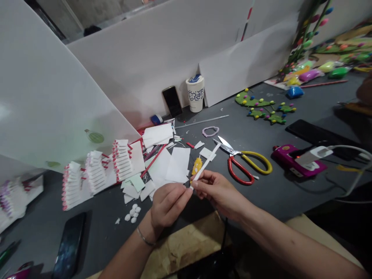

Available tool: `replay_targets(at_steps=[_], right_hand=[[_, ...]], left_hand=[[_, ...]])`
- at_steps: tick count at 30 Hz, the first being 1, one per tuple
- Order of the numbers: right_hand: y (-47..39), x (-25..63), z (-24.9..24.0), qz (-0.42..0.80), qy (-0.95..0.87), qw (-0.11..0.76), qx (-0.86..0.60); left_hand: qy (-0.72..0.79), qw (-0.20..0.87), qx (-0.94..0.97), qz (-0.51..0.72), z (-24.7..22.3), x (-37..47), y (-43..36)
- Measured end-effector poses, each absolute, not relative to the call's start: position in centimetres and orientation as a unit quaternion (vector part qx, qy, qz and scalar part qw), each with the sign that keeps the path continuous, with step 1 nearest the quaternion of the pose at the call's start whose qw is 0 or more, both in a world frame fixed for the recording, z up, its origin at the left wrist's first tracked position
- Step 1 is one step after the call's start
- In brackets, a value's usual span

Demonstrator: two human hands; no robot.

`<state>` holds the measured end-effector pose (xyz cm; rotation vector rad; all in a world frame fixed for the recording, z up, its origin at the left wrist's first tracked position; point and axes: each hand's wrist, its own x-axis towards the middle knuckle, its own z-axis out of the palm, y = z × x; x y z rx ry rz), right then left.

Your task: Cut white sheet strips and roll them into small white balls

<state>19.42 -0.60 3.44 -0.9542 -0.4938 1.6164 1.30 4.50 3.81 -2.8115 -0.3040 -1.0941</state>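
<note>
A narrow white strip [207, 161] slants up and to the right from between my two hands, which meet at its lower end. My right hand [217, 190] pinches the strip near that end. My left hand [168, 203] has its fingertips closed at the same spot; what exactly they grip is too small to make out. Just behind the fingers lies a yellow piece with pale specks [197, 166]. White paper rectangles [178, 164] lie beyond my left hand, and scissors with red and yellow handles [232, 153] rest open beyond my right hand.
Rows of small white rolled pieces [95, 172] and a dark phone [69, 246] are at the left. White balls [133, 213] lie near my left wrist. Behind stand a phone [172, 101] and a paper cup [195, 95]. A magenta power strip [299, 161] with a cable is at the right.
</note>
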Motion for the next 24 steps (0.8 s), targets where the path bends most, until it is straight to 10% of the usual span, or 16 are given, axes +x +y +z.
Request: replay_targets(at_steps=[24], right_hand=[[-0.7, 19.9, 2.6, 0.658, -0.251, 0.572, -0.42]], left_hand=[[-0.137, -0.071, -0.923, -0.354, 2.0, 2.0, 5.0]])
